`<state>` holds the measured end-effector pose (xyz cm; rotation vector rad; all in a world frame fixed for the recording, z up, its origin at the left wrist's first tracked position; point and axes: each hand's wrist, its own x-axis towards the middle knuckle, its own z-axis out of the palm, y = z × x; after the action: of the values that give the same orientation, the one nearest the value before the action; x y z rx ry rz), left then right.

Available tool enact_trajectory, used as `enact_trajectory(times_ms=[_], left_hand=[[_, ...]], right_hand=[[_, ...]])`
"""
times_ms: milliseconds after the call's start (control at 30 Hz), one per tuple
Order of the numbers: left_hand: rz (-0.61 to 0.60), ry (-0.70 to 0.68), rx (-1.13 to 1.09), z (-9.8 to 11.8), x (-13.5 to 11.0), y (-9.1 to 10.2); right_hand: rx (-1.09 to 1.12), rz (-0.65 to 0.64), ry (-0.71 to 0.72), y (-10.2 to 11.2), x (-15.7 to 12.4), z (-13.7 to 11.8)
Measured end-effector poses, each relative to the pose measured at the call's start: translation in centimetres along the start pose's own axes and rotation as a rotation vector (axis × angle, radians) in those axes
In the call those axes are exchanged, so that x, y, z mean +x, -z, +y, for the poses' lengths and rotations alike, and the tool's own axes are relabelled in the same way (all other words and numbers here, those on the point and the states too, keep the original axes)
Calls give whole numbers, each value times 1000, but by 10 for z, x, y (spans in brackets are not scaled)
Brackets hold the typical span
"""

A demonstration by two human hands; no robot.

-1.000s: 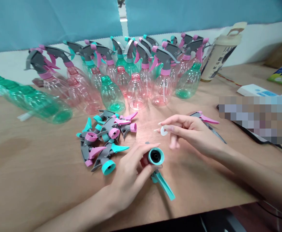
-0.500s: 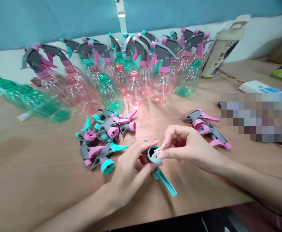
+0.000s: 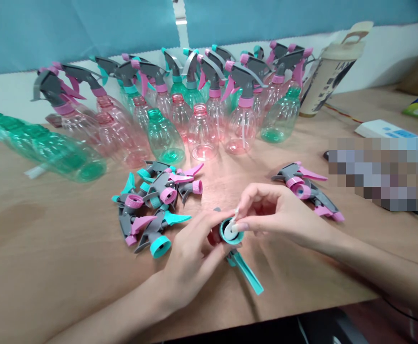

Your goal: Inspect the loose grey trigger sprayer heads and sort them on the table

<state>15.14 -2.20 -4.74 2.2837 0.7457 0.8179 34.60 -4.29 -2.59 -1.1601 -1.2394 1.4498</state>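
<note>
The right hand (image 3: 280,219) pinches a white disc (image 3: 229,233) by thumb and forefinger, tilted in the mouth of a teal collar (image 3: 239,239); fingertips cover part of its edge, so whether it is seated I cannot tell. The left hand (image 3: 193,248) grips the collar's spray head (image 3: 244,269), hiding most of its body. Leftward, loose spray heads (image 3: 154,233) overlap; beyond, front bottles (image 3: 203,136) partly block others, and pixelation masks a flat object (image 3: 384,174) at right

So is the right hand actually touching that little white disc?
Touching: the head view shows the right hand pinching the white disc between thumb and finger, at the turquoise collar.
</note>
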Motion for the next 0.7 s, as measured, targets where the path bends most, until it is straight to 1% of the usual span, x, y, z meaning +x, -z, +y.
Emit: enact_trajectory(times_ms=[33,100,200,267,300,400,600,700], left_hand=[[-6,3,-2,0,0,0],[-20,13,-10,1,1,1],[-37,21,-8,2,1,2],[-41,5,12,2,0,2],[-44,-7,25,1,0,2],[-58,-49,65,0,-2,2],[-59,-68,106,-4,-4,1],[-63,-71,101,-4,-3,1]], right_hand=[[-25,10,21,1,-1,-1],[-155,59,137,4,-3,-4],[-454,126,424,10,-8,-11],[-589,88,558,13,-10,-16],[-630,45,590,13,-11,-18],[-759,-91,583,13,-11,-24],[-1063,-192,480,12,-7,-39],[-1191,-241,463,9,-4,-51]])
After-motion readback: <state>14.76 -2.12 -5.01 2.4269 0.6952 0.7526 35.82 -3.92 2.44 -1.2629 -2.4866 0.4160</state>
